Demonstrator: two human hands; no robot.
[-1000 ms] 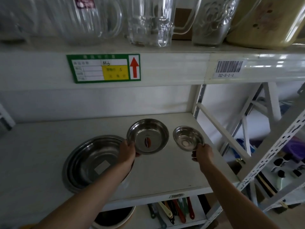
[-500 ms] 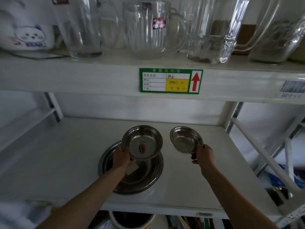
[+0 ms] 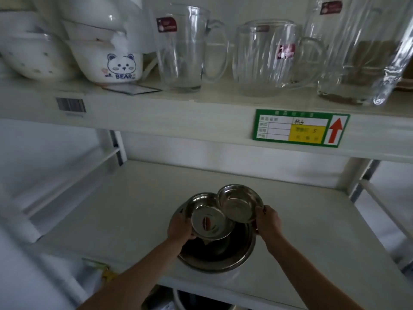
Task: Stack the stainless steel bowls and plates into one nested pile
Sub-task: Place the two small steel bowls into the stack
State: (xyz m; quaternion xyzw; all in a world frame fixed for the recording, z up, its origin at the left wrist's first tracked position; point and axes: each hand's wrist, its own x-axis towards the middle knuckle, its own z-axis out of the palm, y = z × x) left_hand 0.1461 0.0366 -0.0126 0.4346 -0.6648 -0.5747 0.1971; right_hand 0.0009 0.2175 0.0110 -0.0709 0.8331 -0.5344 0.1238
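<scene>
Over the large steel basin (image 3: 221,258) on the white shelf (image 3: 125,211), left hand (image 3: 181,227) grip clasping the medium bowl (image 3: 209,218) by its rim, right hand (image 3: 268,220) grip pinching the small bowl (image 3: 240,203), rims overlapping, both tilted.

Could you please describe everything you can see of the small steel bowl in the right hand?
The small steel bowl is round, shiny bare metal with a rolled rim and a flat base, and looks empty. The right hand grips its near right rim. It is tilted toward the camera, above the large steel basin on the white shelf, and its left edge overlaps the medium bowl; I cannot tell whether they touch.
</scene>
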